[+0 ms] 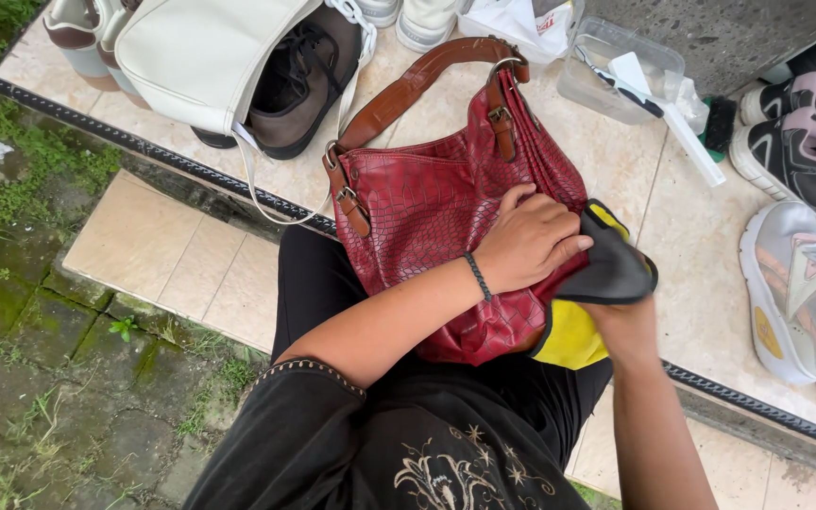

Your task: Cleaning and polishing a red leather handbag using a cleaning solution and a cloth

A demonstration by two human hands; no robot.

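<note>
A dark red, scale-textured leather handbag (427,203) with a brown strap (417,80) rests on my lap and against the tiled step. My left hand (526,241), with a dark braided band at the wrist, lies flat on the bag's right side and holds it steady. My right hand (620,321) is mostly hidden under a yellow and black cloth (606,274), which it grips and presses against the bag's right edge.
A white bag (200,57) and brown shoe (299,80) sit at the back left. A clear plastic tub (616,71) holding brushes stands behind. Sneakers (805,283) line the right side. Mossy paving lies left below the tiled step (172,255).
</note>
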